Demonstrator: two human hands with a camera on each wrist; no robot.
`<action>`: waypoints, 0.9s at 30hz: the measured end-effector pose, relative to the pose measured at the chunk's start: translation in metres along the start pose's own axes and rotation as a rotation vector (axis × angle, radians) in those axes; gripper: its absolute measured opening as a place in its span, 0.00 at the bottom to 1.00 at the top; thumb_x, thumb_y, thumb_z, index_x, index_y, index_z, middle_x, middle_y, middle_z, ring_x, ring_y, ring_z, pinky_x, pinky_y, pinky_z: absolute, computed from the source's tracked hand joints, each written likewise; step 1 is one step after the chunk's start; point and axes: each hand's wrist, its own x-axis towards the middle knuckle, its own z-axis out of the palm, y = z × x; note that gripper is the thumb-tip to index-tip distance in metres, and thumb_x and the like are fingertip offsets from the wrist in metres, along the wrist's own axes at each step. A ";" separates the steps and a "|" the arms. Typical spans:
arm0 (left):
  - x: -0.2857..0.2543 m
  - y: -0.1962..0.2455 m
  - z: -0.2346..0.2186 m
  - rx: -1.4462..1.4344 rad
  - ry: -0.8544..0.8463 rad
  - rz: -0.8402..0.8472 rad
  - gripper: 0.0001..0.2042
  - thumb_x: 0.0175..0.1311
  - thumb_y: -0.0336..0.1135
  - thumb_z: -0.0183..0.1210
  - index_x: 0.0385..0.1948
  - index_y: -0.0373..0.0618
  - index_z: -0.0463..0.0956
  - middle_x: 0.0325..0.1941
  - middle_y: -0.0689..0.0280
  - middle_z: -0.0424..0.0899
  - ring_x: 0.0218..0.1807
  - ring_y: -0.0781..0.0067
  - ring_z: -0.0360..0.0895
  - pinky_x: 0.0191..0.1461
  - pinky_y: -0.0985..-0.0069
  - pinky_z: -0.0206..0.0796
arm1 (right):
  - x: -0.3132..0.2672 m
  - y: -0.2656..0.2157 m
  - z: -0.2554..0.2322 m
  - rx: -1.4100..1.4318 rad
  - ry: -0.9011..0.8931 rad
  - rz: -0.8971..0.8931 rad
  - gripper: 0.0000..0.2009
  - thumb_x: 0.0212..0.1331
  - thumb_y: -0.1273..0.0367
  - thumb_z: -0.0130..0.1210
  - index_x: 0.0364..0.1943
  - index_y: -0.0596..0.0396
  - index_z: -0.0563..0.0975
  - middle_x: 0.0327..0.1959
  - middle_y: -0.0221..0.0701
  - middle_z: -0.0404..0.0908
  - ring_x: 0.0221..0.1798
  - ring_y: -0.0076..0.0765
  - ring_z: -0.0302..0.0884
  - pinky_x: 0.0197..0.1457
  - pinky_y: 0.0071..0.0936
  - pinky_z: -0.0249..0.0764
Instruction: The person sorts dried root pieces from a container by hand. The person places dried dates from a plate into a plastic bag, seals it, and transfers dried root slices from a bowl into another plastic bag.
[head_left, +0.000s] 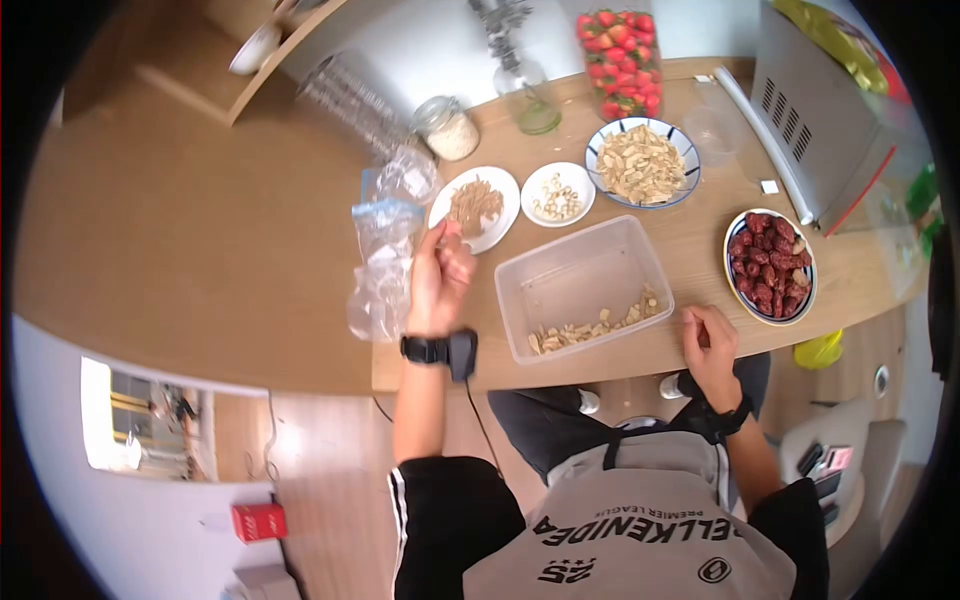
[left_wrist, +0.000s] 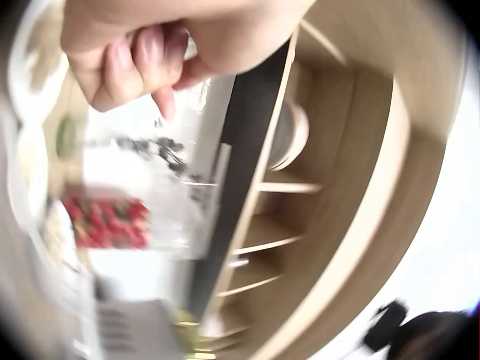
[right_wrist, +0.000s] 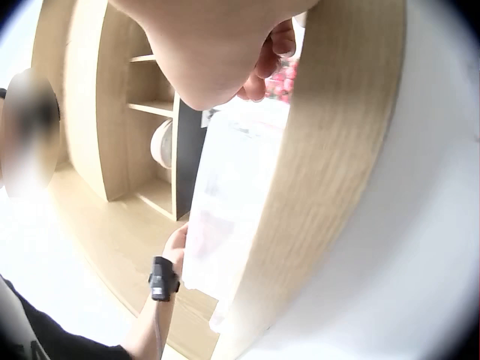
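My left hand [head_left: 440, 278], fingers curled, is at the near edge of a white plate [head_left: 508, 222] of thin brown dried strips [head_left: 476, 205]. The left wrist view [left_wrist: 142, 60] shows its fingers folded toward the palm; I cannot tell whether they pinch anything. Just right of it, a clear plastic container [head_left: 585, 275] holds pale dried slices [head_left: 600, 328] along its near side. My right hand [head_left: 710, 342] is at the table's front edge beside that container, its fingers loosely curled and nothing seen in them.
Behind the container stand a small white plate of pale pieces [head_left: 558, 196], a bowl of dried slices [head_left: 642, 165] and a tub of strawberries [head_left: 618, 65]. Dried red dates [head_left: 770, 265] fill a bowl at right. Clear plastic bags [head_left: 385, 265] and a glass jar [head_left: 447, 128] are left.
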 end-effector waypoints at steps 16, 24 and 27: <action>-0.170 -0.158 0.064 -0.648 -0.127 0.002 0.20 0.82 0.40 0.41 0.58 0.34 0.76 0.64 0.52 0.81 0.71 0.54 0.72 0.78 0.60 0.60 | -0.009 -0.141 0.017 0.149 -0.466 -0.237 0.09 0.57 0.72 0.67 0.41 0.56 0.81 0.41 0.34 0.79 0.43 0.48 0.79 0.45 0.42 0.78; -0.168 -0.164 0.058 -0.633 -0.032 -0.034 0.20 0.82 0.40 0.42 0.58 0.33 0.76 0.67 0.49 0.79 0.75 0.51 0.69 0.81 0.58 0.57 | -0.004 -0.140 0.022 0.091 -0.540 -0.230 0.08 0.57 0.71 0.67 0.39 0.56 0.82 0.37 0.36 0.79 0.41 0.48 0.80 0.44 0.41 0.79; -0.166 -0.164 0.054 -0.654 -0.073 -0.029 0.20 0.81 0.39 0.42 0.57 0.33 0.76 0.66 0.49 0.79 0.74 0.50 0.70 0.80 0.58 0.58 | -0.003 -0.140 0.021 0.043 -0.548 -0.254 0.08 0.56 0.71 0.69 0.37 0.57 0.83 0.36 0.37 0.81 0.40 0.48 0.82 0.44 0.39 0.80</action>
